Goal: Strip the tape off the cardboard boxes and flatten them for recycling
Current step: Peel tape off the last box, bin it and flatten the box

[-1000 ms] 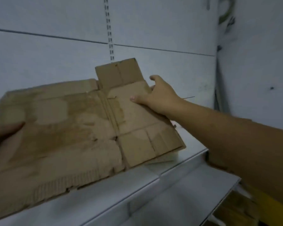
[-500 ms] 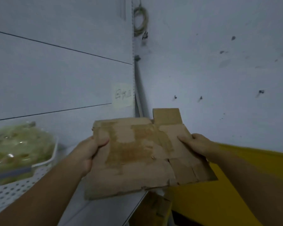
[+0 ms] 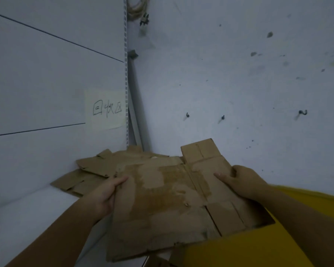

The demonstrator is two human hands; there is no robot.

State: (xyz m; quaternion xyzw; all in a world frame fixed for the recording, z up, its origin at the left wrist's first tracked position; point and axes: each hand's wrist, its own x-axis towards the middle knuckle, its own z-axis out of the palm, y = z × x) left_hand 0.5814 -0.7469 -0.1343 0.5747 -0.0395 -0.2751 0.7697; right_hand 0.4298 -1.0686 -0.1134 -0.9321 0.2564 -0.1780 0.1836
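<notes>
I hold a flattened brown cardboard box (image 3: 168,205) level in front of me, its surface torn in pale patches where the top layer has peeled off. My left hand (image 3: 106,195) grips its left edge, thumb on top. My right hand (image 3: 243,182) grips its right edge with the thumb laid across the flap. Behind it, in the corner of the white shelf (image 3: 27,214), lies a small pile of other flattened cardboard pieces (image 3: 96,170). The held box hangs above the shelf's front right end and partly covers that pile.
A pale paper note (image 3: 105,110) with handwritten characters is stuck on the shelf's back panel. A slotted upright (image 3: 126,74) marks the corner. The right wall (image 3: 239,83) has small hooks. Yellow surface (image 3: 239,251) lies below right; more cardboard shows at the bottom edge.
The view swung right past a tray of greens to the shelf corner. Both hands carried the flattened box there, and the pile and note came into sight.
</notes>
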